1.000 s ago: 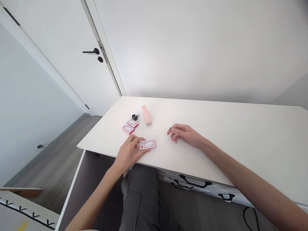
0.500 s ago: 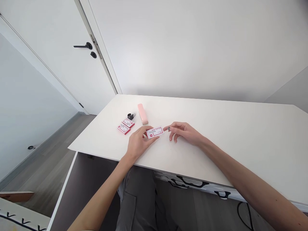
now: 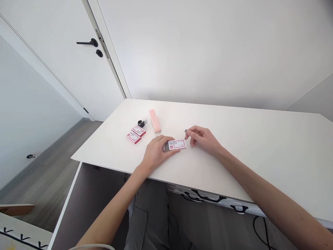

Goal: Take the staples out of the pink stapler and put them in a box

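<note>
My left hand (image 3: 156,152) grips a small white-and-red staple box (image 3: 177,144) just above or on the white table. The box's inner tray sticks out at the left end, grey inside, partly covered by my fingers. To the right of the box, my right hand (image 3: 204,139) pinches a short grey strip of staples (image 3: 186,131) between thumb and forefinger. A pink stapler (image 3: 155,121) lies behind my left hand. Two more staple boxes, a nearer one (image 3: 133,137) and a farther one (image 3: 138,131), lie side by side to the left.
Behind those boxes sits a small black object with metal parts (image 3: 142,123), perhaps a staple remover. The white tabletop (image 3: 247,146) meets a wall at the back. Black drawer handles (image 3: 208,197) show below its front edge. A door with a black handle (image 3: 88,42) stands at the left.
The staple box has shifted right in my left hand, and its grey tray now shows at the left end. My right hand has drawn slightly up and right with the staple strip.
</note>
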`<state>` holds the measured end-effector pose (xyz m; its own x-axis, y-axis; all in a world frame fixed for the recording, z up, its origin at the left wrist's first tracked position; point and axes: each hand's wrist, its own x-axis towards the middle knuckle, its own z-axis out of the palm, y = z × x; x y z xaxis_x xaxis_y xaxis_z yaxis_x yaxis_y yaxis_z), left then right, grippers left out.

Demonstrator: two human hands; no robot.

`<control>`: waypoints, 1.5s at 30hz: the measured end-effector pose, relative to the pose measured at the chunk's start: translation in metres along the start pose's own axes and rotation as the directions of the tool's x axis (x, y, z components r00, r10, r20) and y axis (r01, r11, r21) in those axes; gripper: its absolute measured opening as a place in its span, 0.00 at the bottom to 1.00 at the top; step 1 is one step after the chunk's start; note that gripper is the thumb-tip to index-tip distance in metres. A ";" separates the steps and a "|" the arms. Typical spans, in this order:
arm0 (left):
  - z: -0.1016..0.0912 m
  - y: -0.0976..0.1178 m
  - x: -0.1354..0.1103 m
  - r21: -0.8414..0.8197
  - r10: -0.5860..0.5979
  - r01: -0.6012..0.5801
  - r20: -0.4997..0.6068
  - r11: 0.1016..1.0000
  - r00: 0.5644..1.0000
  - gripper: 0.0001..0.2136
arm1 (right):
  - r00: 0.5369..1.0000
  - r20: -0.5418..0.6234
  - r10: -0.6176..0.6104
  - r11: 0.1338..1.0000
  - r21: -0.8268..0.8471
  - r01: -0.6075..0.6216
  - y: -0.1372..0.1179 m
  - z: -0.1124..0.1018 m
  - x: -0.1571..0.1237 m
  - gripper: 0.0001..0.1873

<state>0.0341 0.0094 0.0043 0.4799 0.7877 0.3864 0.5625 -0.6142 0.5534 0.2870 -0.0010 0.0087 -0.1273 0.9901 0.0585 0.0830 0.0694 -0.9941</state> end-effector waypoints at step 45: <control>0.000 0.013 -0.003 -0.098 -0.018 0.042 0.238 0.994 0.971 0.14 | 0.923 0.350 -0.161 0.787 -0.519 0.334 0.004 0.013 -0.011 0.22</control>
<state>0.0401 -0.0012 0.0100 0.6161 0.7644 0.1900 0.5139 -0.5729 0.6386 0.2756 -0.0133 0.0029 -0.4771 0.8598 0.1819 0.5355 0.4485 -0.7156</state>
